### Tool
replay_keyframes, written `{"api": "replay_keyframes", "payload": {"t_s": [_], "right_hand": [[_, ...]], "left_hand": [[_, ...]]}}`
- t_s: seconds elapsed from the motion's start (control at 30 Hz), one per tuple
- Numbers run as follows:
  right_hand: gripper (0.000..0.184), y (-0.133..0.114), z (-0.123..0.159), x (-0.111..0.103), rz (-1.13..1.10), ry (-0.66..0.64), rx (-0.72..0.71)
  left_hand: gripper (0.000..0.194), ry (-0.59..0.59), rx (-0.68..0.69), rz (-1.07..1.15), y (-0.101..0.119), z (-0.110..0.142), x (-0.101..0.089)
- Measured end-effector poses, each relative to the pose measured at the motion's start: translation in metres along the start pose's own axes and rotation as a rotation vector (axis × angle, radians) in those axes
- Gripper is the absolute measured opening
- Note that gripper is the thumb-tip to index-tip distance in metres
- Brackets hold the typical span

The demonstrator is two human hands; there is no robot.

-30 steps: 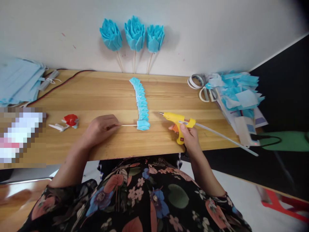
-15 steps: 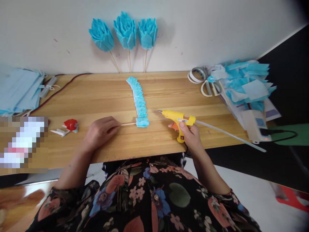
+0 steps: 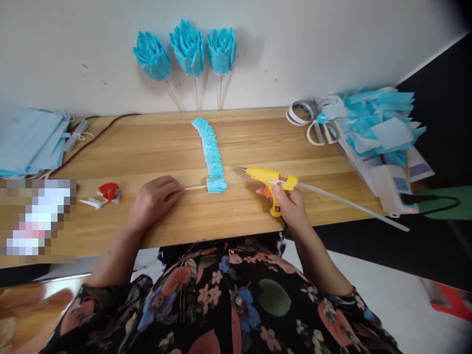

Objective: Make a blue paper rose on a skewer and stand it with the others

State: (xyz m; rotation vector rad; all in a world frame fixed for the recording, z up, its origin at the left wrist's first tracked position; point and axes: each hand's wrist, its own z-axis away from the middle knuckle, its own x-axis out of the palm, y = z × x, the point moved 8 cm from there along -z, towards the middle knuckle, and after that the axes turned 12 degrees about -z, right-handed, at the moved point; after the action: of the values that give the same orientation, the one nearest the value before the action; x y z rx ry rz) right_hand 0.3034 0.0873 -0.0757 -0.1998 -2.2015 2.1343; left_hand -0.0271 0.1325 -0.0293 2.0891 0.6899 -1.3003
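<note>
Between the closed fingers of my left hand [image 3: 157, 200] is one end of a thin wooden stick [image 3: 195, 188]. The stick's other end meets the near, rolled end of a pleated blue strip [image 3: 212, 152], which curves away across the wooden table. My right hand [image 3: 289, 204] grips a yellow glue gun [image 3: 271, 178] by its handle, a finger at the orange trigger. Its metal nozzle points left, a little apart from the strip. A long clear glue stick [image 3: 354, 205] sticks out of the gun's back.
Three blue flowers on sticks [image 3: 188, 46] lean against the wall. Face masks [image 3: 33, 140] lie at the left, near a red piece [image 3: 109, 191] and a blurred phone-like shape. Rightward are tape rolls [image 3: 300, 113], scissors [image 3: 320, 133], blue cut pieces [image 3: 387, 123] and a white power strip [image 3: 393, 189].
Both hands keep their holds on the stick and the glue gun. The view has shifted very slightly; nothing on the table has visibly moved.
</note>
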Motion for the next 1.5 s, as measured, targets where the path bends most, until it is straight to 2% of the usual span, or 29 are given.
{"api": "replay_keyframes", "payload": {"t_s": [0.17,0.6,0.83,1.17,1.5], "right_hand": [[0.044,-0.0005,-0.0001,0.0007,-0.008,-0.008,-0.014],[0.049,-0.0014,0.0004,0.0001,0.027,0.016,0.005],[0.048,0.0006,-0.0007,0.0007,0.013,-0.003,-0.003],[0.053,-0.0020,-0.0002,0.0009,0.025,0.025,0.014],[0.047,-0.0034,-0.0006,0.0010,0.037,0.001,-0.039]], "left_hand": [[0.017,-0.003,0.011,0.026,0.0024,-0.0009,-0.0016],[0.017,-0.010,0.038,0.126,0.0033,-0.0008,-0.0050],[0.017,0.007,0.065,0.106,0.0040,-0.0004,-0.0045],[0.022,-0.013,0.008,0.076,0.0006,0.0005,-0.0007],[0.021,0.029,0.040,-0.006,0.0040,0.0002,-0.0019]]}}
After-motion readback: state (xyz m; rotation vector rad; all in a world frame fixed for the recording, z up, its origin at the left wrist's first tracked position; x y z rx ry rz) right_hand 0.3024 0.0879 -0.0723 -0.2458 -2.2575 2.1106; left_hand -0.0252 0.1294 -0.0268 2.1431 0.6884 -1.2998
